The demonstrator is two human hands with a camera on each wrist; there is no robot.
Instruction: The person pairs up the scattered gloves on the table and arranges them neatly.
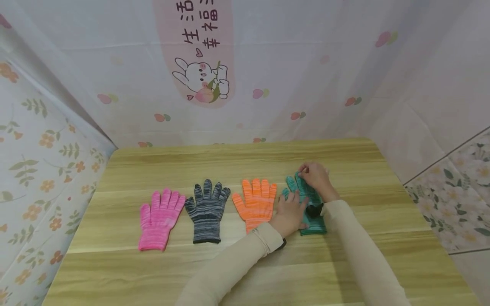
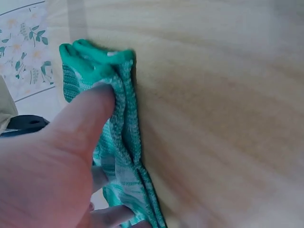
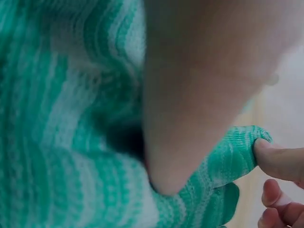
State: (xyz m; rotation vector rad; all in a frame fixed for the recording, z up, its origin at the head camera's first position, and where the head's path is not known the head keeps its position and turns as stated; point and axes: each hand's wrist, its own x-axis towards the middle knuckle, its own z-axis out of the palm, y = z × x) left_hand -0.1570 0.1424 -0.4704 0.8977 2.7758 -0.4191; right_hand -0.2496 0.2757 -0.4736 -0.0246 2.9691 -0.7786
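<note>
A green striped knit glove (image 1: 314,226) lies at the right end of a row of gloves, fingers toward the back. Across its palm rests my left hand (image 1: 288,214), fingers spread; in the left wrist view its thumb (image 2: 85,118) presses near the doubled cuff edge. My right hand (image 1: 317,176) pinches the tip of one glove finger at the back. The right wrist view has fingertips (image 3: 278,161) on that glove finger, while a large blurred finger covers part of the palm. The left forearm passes over the cuff of an orange glove (image 1: 259,202).
Further left on the wooden table (image 1: 245,161) lie a dark grey striped glove (image 1: 207,216) and a pink glove (image 1: 158,223), laid flat with spread fingers. A patterned curtain (image 1: 268,76) hangs behind the table, and a flowered cloth (image 1: 46,170) hangs on the left.
</note>
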